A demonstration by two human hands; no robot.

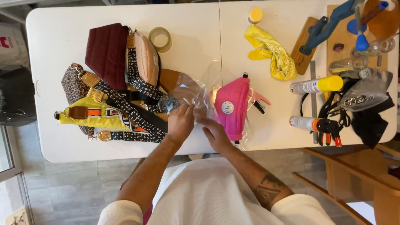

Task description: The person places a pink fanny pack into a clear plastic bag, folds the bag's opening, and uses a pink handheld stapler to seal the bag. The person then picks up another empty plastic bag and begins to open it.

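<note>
Your left hand [180, 123] pinches the edge of a clear plastic bag [200, 93], fingers closed on the film. Your right hand [214, 133] grips the same bag just beside it. Inside the bag, to the right, lies a pink belt bag [233, 106], near the front edge of the white table [62, 41]. Left of your hands sits a heap of bags [112, 79]; a yellow cloth [273, 52] lies farther back.

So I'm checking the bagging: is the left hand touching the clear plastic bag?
Touching. The head view shows the left hand with its fingers pressed on the clear plastic bag beside the pink bag.
</note>
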